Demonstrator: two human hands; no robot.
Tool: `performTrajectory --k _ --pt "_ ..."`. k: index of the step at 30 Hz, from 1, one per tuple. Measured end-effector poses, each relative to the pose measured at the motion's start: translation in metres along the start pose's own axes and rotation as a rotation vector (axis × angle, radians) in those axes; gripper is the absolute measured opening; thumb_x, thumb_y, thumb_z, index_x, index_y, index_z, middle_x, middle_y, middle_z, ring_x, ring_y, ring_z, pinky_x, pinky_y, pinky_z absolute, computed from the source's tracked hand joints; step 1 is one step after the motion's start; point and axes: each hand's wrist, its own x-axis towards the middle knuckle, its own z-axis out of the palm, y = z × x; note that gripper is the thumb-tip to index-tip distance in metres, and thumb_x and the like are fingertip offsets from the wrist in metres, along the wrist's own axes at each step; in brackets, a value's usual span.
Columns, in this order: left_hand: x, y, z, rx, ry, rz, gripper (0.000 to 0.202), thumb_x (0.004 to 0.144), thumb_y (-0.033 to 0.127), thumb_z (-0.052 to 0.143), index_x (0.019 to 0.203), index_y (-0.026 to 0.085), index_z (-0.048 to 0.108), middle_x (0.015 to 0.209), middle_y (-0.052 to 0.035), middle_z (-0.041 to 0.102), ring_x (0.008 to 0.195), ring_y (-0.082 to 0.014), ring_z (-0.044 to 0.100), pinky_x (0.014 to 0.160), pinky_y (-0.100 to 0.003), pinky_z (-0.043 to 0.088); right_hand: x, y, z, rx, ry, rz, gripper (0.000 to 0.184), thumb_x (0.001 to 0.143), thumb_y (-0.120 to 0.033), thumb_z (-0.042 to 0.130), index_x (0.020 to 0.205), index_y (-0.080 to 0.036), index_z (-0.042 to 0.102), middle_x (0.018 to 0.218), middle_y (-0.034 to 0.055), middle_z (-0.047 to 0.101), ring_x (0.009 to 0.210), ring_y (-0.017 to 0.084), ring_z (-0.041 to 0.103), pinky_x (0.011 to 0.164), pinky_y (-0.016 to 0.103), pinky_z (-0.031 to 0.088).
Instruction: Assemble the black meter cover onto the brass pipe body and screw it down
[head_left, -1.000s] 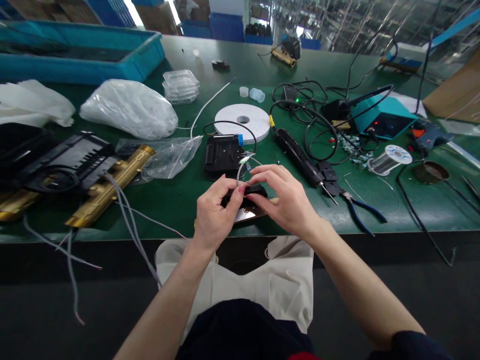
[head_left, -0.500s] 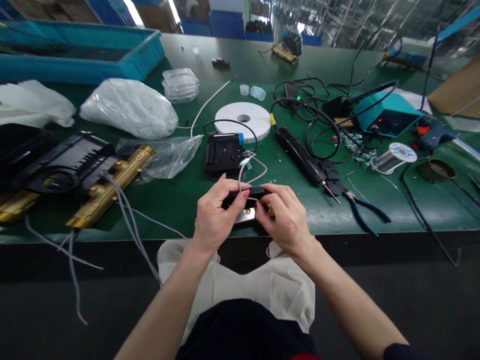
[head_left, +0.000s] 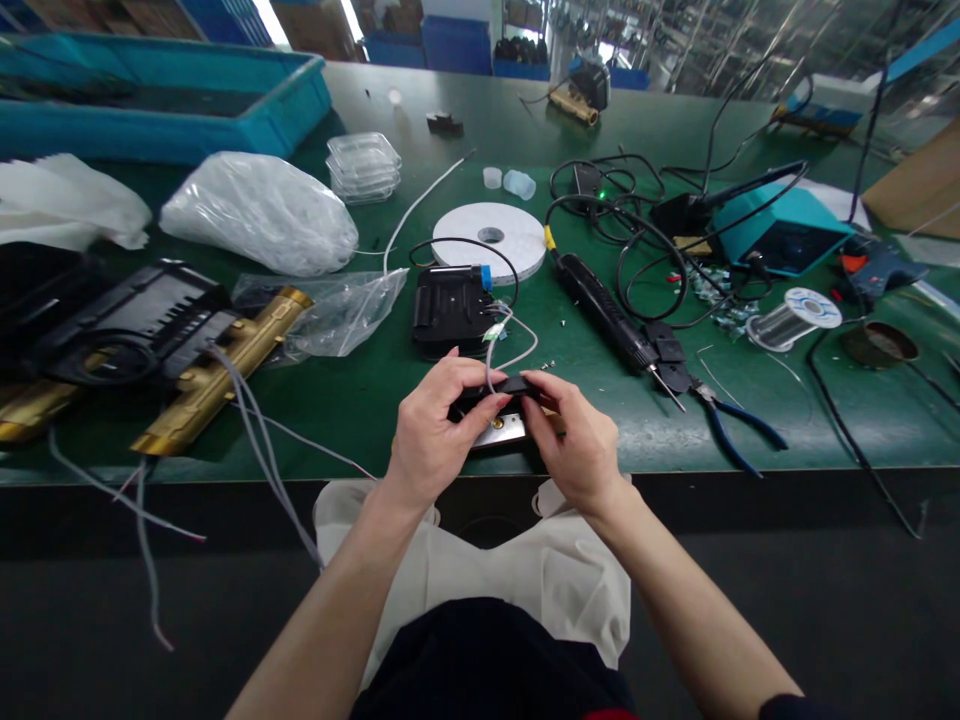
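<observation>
Between my two hands is a small black plastic part (head_left: 513, 386), above a silvery metal plate (head_left: 504, 432) with a brass-coloured screw or fitting. My left hand (head_left: 439, 425) pinches the part's left end with thumb and fingers. At its right end, my right hand (head_left: 574, 430) grips the same part. A thin grey cable (head_left: 490, 362) runs from beneath my left fingers up to a black housing (head_left: 450, 308) with a blue piece at its corner. My fingers hide much of the part and what lies below it.
Right of my hands lie a black electric screwdriver (head_left: 606, 312), blue-handled cutters (head_left: 731, 430) and a solder spool (head_left: 795, 318). A white tape roll (head_left: 517, 225) is behind the housing. At left are brass pipe bodies (head_left: 217, 375) with trailing cables and a plastic bag (head_left: 259, 215).
The grey wire seen across the front of the black part between my fingertips no longer shows there. My right fingers have shifted slightly along the part; the view has moved slightly.
</observation>
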Motion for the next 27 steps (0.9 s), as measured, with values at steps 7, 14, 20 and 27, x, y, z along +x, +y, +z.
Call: performTrajectory --k 7,14,20,27 --pt "0.0 0.0 0.0 0.02 -0.039 0.019 0.012 0.086 0.021 0.063 0.097 0.021 0.061 0.095 0.0002 0.067 0.093 -0.0153 0.063 0.108 -0.046 0.041 0.003 0.002 -0.005 0.044 -0.027 0.041 0.025 0.093 -0.023 0.048 0.115 -0.023 0.06 0.108 0.0055 0.07 0.097 0.017 0.068 0.087 0.03 0.057" --pt "0.001 0.004 0.001 -0.032 -0.014 0.011 0.012 0.082 0.011 0.062 0.09 0.02 0.061 0.091 0.0017 0.067 0.089 -0.013 0.063 0.109 -0.045 0.039 0.005 0.002 -0.004 0.07 0.004 0.06 0.018 0.091 -0.023 0.051 0.106 -0.022 0.062 0.1 0.0052 0.071 0.09 0.016 0.068 0.079 0.028 0.058" --pt "0.001 0.002 0.0 -0.025 -0.008 0.031 0.01 0.083 0.012 0.062 0.09 0.019 0.061 0.091 -0.0002 0.068 0.09 -0.0141 0.065 0.11 -0.046 0.037 0.017 -0.001 -0.016 0.149 -0.103 0.088 0.016 0.088 -0.019 0.055 0.103 -0.02 0.06 0.095 0.0042 0.069 0.086 0.015 0.066 0.078 0.027 0.055" --pt "-0.002 0.0 0.001 -0.006 0.023 0.063 0.01 0.085 0.014 0.061 0.094 0.019 0.06 0.093 -0.0011 0.068 0.089 -0.0141 0.065 0.109 -0.046 0.038 0.049 -0.004 -0.042 0.359 -0.51 0.247 0.022 0.085 -0.024 0.059 0.106 -0.02 0.063 0.105 0.0049 0.069 0.098 0.018 0.065 0.088 0.035 0.055"
